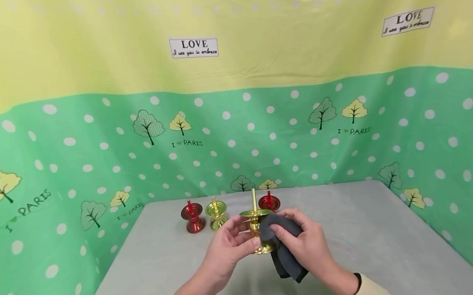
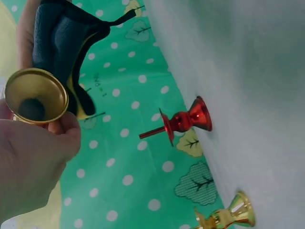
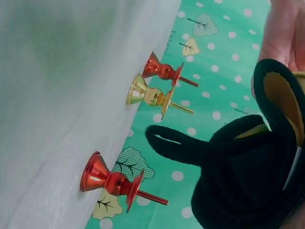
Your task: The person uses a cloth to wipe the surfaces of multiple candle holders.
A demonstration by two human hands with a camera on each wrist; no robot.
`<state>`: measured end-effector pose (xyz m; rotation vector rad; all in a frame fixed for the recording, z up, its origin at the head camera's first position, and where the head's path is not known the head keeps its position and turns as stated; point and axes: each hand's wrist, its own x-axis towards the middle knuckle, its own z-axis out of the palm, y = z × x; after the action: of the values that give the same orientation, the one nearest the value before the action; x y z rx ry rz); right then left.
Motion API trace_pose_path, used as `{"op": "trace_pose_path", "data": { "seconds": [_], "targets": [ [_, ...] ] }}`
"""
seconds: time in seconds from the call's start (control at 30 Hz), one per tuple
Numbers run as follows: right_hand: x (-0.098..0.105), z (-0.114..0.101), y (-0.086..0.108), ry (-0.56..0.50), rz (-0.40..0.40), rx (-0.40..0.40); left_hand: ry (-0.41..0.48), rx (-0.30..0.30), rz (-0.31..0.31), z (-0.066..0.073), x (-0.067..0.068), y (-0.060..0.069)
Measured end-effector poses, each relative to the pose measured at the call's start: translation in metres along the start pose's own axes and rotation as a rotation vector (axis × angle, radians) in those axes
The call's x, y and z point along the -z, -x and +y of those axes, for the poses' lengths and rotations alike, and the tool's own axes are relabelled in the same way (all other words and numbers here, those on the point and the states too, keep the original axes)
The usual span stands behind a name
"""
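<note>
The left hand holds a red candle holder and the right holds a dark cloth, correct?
The colour is wrong: the candle holder in the left hand is gold, as the head view shows. The right hand does hold a dark cloth.

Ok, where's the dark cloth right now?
In the head view, the dark cloth is in the right hand, against the right side of the held gold candleholder.

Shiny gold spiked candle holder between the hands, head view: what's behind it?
Behind the gold candle holder, slightly right, a shiny red spiked candle holder shows its dish and spike; the gold dish and dark grey folded cloth cover its lower part.
</note>
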<state>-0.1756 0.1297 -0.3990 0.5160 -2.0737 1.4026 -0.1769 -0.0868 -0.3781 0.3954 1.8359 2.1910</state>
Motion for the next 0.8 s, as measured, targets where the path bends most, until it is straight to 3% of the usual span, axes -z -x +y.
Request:
{"op": "trace_pose_path", "data": {
  "seconds": [0.13, 0.23, 0.3, 0.37, 0.53, 0.6, 0.67, 0.8],
  "targets": [
    [0.0, 0.0, -0.002, -0.012, -0.007, -0.088, -0.191, -0.031, 0.038, -0.003, -0.002, 0.001],
    [-0.003, 0.0, -0.002, 0.073, 0.016, 0.004, -0.363, -0.081, 0.092, -0.006, -0.006, 0.0],
    [-0.004, 0.001, -0.002, 0.123, 0.033, 0.075, -0.411, -0.108, 0.107, -0.006, -0.007, 0.0],
    [-0.003, 0.002, -0.003, 0.12, 0.017, 0.065, -0.396, -0.105, 0.086, -0.005, -0.006, 0.0],
    [0.0, 0.004, -0.01, -0.005, -0.075, -0.265, -0.21, -0.061, 0.057, -0.005, 0.0, -0.002],
    [-0.001, 0.004, -0.01, -0.002, -0.069, -0.284, -0.164, -0.071, 0.062, -0.007, 0.001, -0.002],
    [-0.002, 0.006, -0.007, 0.079, -0.043, -0.133, -0.147, -0.089, 0.052, -0.01, 0.001, -0.003],
    [-0.004, 0.007, -0.004, 0.31, 0.071, 0.291, -0.157, -0.12, 0.026, -0.011, 0.0, -0.003]
  ]
}}
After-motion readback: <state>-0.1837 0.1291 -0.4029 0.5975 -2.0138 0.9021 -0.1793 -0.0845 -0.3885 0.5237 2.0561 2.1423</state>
